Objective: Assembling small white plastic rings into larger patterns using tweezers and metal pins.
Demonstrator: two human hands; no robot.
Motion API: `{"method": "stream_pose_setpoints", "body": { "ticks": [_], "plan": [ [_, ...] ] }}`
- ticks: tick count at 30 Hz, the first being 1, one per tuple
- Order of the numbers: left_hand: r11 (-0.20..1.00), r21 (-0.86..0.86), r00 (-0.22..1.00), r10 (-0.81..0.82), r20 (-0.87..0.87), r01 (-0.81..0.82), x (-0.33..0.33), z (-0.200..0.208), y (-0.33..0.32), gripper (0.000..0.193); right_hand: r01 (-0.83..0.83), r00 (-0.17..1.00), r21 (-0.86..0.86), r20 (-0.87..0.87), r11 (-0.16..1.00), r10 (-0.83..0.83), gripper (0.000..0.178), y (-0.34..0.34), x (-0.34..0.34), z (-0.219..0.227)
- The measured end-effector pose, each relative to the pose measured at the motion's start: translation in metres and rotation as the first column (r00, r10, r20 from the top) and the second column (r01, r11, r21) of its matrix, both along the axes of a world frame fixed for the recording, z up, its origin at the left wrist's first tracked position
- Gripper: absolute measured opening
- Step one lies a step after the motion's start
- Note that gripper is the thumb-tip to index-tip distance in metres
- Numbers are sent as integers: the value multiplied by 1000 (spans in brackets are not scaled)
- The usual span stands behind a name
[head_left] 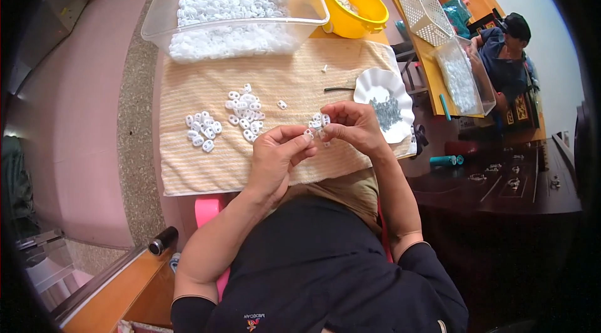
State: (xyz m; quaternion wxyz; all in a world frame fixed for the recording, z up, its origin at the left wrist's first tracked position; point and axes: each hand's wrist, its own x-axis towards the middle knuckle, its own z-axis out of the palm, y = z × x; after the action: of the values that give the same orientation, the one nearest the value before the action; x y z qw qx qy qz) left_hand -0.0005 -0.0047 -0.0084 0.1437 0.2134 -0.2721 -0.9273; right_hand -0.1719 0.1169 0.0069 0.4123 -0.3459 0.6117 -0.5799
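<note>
Near the towel's front edge, my left hand (275, 154) pinches a small white two-hole piece (308, 134) between thumb and fingertips. Close beside it, my right hand (355, 129) is closed in a pinch; anything between its fingertips is too small to make out. More white pieces (319, 121) show at the right fingertips, partly hidden by them. On the striped towel (206, 179) lie two loose heaps of white oval two-hole pieces, a left heap (202, 129) and a middle heap (245, 111). A single white piece (282, 105) lies apart.
A scalloped white plate (366, 82) holds small dark grey parts, with a thin black stick (338, 89) beside it. Behind stand a clear bin (238, 32) full of white pieces and a yellow basin (350, 26). Another person (507, 57) sits right, by a second clear bin (485, 92).
</note>
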Motion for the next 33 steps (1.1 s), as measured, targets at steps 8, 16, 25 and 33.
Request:
{"method": "stream_pose_setpoints", "body": {
  "ticks": [8,16,25,33],
  "plan": [
    [1000,5,1000,4,15,-4,0,2,1,15,-29,999,-28,31,999,29,31,3,9,1],
    [1000,6,1000,-13,8,13,0,1,1,14,-41,996,-22,73,999,43,31,3,14,-2],
    [1000,9,1000,-14,9,13,0,-1,1,14,-35,997,-19,63,999,37,31,6,14,-6],
    [1000,1,1000,-12,16,12,0,1,1,14,-43,999,-20,33,999,43,30,7,13,-12]
  ]
}}
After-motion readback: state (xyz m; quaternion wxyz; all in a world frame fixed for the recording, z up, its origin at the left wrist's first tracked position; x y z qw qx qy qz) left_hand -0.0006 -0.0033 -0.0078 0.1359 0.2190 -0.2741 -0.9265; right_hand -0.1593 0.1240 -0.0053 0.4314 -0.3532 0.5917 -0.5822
